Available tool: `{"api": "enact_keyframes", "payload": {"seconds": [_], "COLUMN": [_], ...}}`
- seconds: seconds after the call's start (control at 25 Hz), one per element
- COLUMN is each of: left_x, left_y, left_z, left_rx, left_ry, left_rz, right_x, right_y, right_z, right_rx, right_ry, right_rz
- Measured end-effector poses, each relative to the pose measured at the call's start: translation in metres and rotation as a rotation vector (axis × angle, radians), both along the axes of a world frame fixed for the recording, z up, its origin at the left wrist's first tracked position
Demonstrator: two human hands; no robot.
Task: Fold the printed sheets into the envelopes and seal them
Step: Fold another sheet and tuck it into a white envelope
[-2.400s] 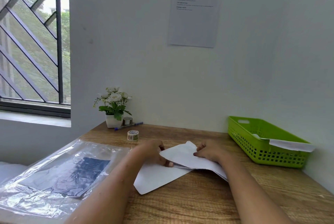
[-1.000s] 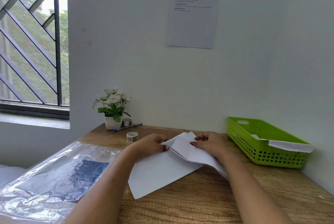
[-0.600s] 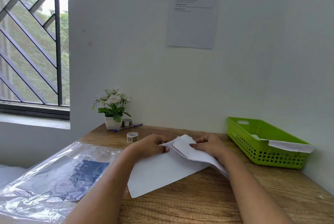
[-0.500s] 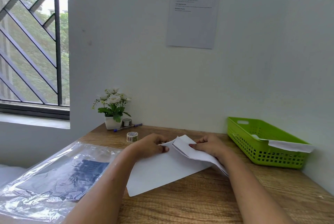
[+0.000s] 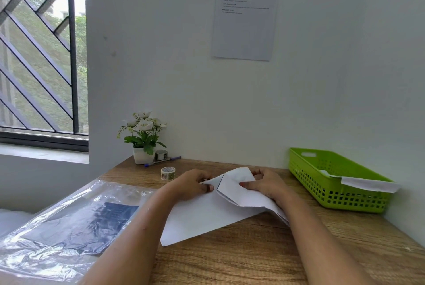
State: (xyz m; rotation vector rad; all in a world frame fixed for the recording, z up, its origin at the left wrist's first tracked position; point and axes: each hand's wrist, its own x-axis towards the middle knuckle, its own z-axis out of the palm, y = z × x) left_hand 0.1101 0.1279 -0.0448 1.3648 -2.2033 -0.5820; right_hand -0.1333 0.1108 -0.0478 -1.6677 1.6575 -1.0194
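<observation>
White paper (image 5: 207, 215) lies on the desk (image 5: 253, 261), near corner flat, far part lifted, the left hand (image 5: 190, 185) pinching its edge and the right hand (image 5: 266, 187) gripping the raised fold (image 5: 234, 190), so an uneven pull would likely skew the crease.

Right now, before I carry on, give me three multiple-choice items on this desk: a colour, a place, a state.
1. The basket is: A green, B blue, C red.
2. The pen lies: A in the basket, B beside the flower pot, C on the floor.
3. The left hand and right hand: A grip the white paper, B lie idle, C hold the pen.
Answers: A, its walls are green; B, it lies at the pot's foot; A, fingers pinch the paper.
</observation>
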Motion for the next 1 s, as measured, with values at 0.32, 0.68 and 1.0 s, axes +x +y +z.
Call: {"api": "enact_keyframes", "payload": {"seconds": [0.32, 0.68, 1.0], "left_x": [-0.002, -0.008, -0.042], "left_y": [0.003, 0.015, 0.024], "left_z": [0.003, 0.014, 0.002], "left_rx": [-0.028, -0.594, -0.612], "left_ry": [-0.007, -0.113, -0.209], "left_rz": [0.063, 0.362, 0.277], "right_x": [0.002, -0.001, 0.024], "right_y": [0.002, 0.008, 0.036], "right_z": [0.003, 0.016, 0.037], "right_rx": [-0.013, 0.014, 0.151], "right_ry": [0.048, -0.406, -0.978], "right_rz": [-0.045, 0.046, 0.031]}}
